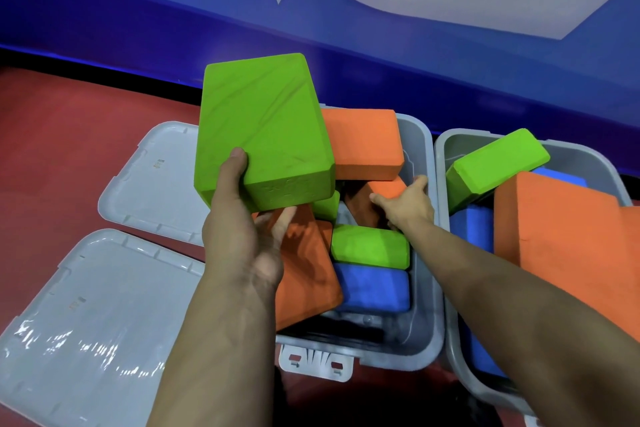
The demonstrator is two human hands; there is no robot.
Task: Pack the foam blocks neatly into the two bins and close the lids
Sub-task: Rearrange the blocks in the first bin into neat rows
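Left hand [242, 236] clamped on a large green foam block [263, 135], thumb on its top face, fingers underneath, block held tilted above the left bin [424, 340]. Right hand [405, 204] reaching into that same bin, fingers spread and touching a tilted orange block [384, 189] near its far side; not closed around it. Inside the left bin, jumbled: another orange block [363, 146] propped at the far wall, a big orange block [308, 270] leaning on the near-left side under the left hand, a green block [370, 246] lying just above a blue block [372, 291]. Touching the left bin on its right, the second bin [450, 340], holding a tilted green block [498, 166], a large orange block [554, 239] and blue blocks [479, 236] beneath. Left of the left bin, two grey lids [152, 184] [86, 322] lying flat on the red floor [52, 135].
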